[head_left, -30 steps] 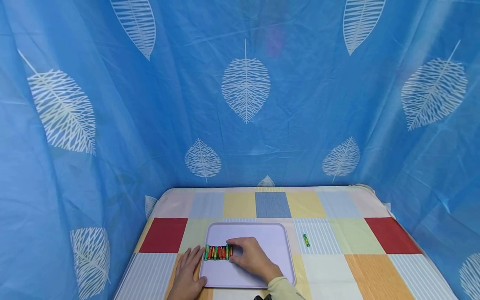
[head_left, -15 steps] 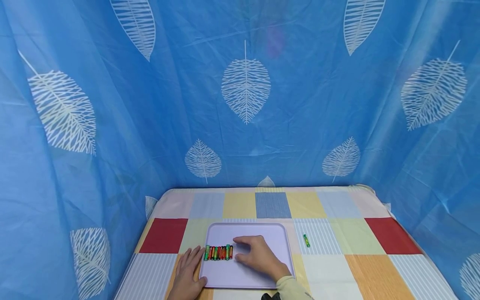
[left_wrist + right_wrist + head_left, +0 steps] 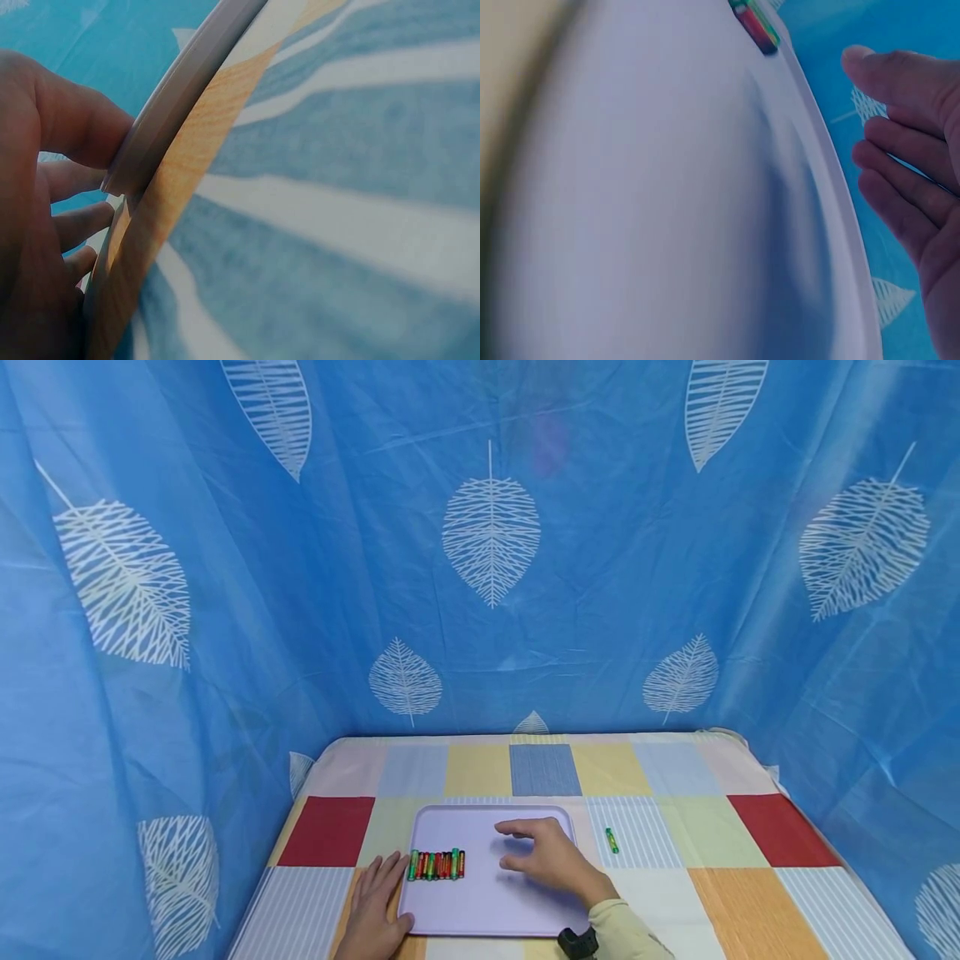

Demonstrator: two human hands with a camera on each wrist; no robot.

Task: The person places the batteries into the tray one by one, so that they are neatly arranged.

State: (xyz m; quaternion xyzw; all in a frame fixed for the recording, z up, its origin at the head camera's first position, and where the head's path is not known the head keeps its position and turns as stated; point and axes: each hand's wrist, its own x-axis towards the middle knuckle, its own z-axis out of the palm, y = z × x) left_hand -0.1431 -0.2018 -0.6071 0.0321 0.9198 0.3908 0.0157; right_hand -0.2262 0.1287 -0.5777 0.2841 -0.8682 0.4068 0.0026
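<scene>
Several red and green batteries (image 3: 437, 865) lie side by side in a row at the left side of a pale lilac tray (image 3: 480, 914). My left hand (image 3: 377, 906) rests at the tray's left edge with its fingers spread. The left wrist view shows its thumb (image 3: 82, 120) against the tray rim (image 3: 176, 101). Over the right half of the tray hovers my right hand (image 3: 551, 857), thumb and fingers apart and holding nothing. In the right wrist view, the end of the battery row (image 3: 757, 28) shows beyond the bare tray. A single green battery (image 3: 612, 841) lies on the cloth right of the tray.
A patchwork tablecloth (image 3: 735, 902) covers the table under the tray. Blue curtains (image 3: 585, 652) with white leaf prints hang behind the table and along both sides. A black strap device (image 3: 577, 942) sits at my right wrist.
My right hand has drawn away from the right end of the battery row, moving right and lifting over the tray. The left hand and the batteries stay where they were.
</scene>
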